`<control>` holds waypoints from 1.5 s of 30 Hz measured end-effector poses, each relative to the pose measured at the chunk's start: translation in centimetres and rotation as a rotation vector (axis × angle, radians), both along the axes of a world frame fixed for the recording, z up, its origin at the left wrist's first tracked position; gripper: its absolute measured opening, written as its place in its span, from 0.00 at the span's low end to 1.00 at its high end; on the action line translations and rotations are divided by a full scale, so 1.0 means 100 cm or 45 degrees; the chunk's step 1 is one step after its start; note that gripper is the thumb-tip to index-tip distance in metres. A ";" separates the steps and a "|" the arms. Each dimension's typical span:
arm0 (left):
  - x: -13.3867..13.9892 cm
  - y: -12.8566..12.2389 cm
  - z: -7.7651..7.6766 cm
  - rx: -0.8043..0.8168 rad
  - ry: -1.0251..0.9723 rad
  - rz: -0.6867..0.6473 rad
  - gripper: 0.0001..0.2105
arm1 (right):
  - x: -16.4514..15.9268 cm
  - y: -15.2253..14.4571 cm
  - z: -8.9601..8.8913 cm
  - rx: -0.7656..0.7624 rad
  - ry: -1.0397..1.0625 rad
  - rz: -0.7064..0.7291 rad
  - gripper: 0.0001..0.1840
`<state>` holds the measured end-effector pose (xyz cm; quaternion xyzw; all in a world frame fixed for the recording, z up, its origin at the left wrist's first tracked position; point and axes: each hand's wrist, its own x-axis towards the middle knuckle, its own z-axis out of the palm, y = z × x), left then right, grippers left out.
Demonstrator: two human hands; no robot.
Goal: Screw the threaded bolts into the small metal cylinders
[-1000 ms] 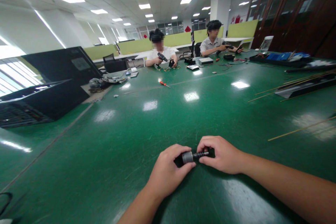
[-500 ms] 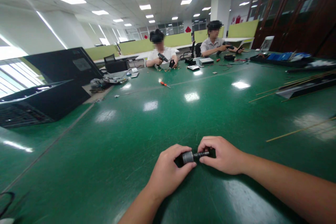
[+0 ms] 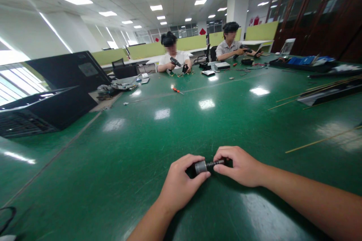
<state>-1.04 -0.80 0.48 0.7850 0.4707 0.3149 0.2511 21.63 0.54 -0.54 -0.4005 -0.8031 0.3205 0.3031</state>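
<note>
A small grey metal cylinder with a dark ringed shaft lies sideways just above the table, its shaft pointing right. My left hand is closed round the cylinder, thumb below and fingers above; its left end is dark and partly hidden by the palm. From the right, my right hand pinches the outer end of the shaft between thumb and fingers. The exact kind of part cannot be made out.
The green table spreads ahead. An open black computer case stands left; an orange screwdriver lies further off. Thin yellow rods lie right. Two people with power drills work at the far side.
My right thumb and fingers have shifted slightly left on the shaft, covering more of its end. The cylinder and my left hand have moved a little to the left.
</note>
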 end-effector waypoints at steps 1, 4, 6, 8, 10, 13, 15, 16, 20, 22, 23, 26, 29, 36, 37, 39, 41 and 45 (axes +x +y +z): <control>0.000 0.000 0.000 0.002 -0.004 0.000 0.13 | 0.000 0.000 0.000 -0.001 0.000 -0.001 0.04; 0.000 0.000 0.000 0.005 -0.011 -0.003 0.13 | 0.000 0.000 0.000 -0.003 0.006 0.000 0.04; 0.000 0.000 0.000 0.002 -0.014 -0.002 0.13 | 0.000 0.001 -0.001 -0.002 0.013 0.000 0.04; 0.000 0.000 0.001 -0.003 -0.014 0.005 0.13 | 0.000 0.001 -0.001 -0.001 0.023 -0.002 0.04; 0.000 0.000 0.002 -0.011 -0.010 0.015 0.12 | 0.000 0.001 -0.001 0.000 0.032 -0.004 0.04; 0.000 0.000 0.002 -0.010 -0.008 0.019 0.12 | 0.000 0.000 -0.001 0.001 0.041 -0.002 0.04; -0.001 0.000 0.002 -0.003 -0.015 0.018 0.12 | 0.000 0.000 -0.001 -0.001 0.040 0.000 0.04; -0.001 0.000 0.001 -0.002 -0.017 0.018 0.12 | 0.000 0.001 -0.001 -0.002 0.038 0.001 0.05; -0.002 0.000 0.000 -0.017 -0.011 0.016 0.13 | 0.000 0.001 -0.002 -0.008 0.034 -0.002 0.05; -0.002 0.000 0.000 -0.025 -0.012 0.013 0.13 | 0.000 0.000 -0.003 -0.007 0.040 -0.005 0.05; -0.003 0.000 0.000 -0.028 -0.014 0.013 0.13 | 0.000 0.000 -0.003 -0.005 0.044 -0.007 0.06; -0.003 0.000 0.001 -0.034 -0.025 0.018 0.13 | 0.000 -0.001 -0.002 0.001 0.058 -0.024 0.07; -0.002 0.000 0.003 -0.040 -0.036 0.030 0.12 | 0.000 0.000 -0.001 0.009 0.082 -0.048 0.08; -0.002 0.000 0.003 -0.053 -0.045 0.055 0.12 | -0.001 0.000 0.001 0.019 0.151 -0.100 0.05; -0.002 0.001 0.003 -0.052 -0.043 0.057 0.12 | -0.001 0.000 0.001 0.022 0.157 -0.107 0.04; -0.002 0.001 0.002 -0.057 -0.038 0.063 0.12 | -0.001 -0.001 0.001 0.032 0.164 -0.116 0.03; -0.002 0.002 0.001 -0.064 -0.031 0.071 0.12 | -0.001 0.000 0.001 0.042 0.168 -0.121 0.01; -0.002 0.002 0.001 -0.071 -0.030 0.082 0.12 | 0.000 0.000 0.001 0.062 0.177 -0.124 0.03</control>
